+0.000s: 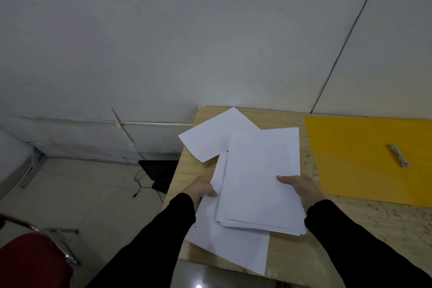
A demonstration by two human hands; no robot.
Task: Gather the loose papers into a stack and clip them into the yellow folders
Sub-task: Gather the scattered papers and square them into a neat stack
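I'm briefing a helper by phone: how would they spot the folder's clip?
Find the wooden table. Its right side holds a yellow folder. The clip is the slim silvery bar lying on it, unlike the white papers.

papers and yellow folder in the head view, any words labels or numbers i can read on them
No readable text anywhere in this view.
papers: the top sheet looks blank white, no print visible.
yellow folder: plain, no label.
metal clip: any marking is too small to tell.
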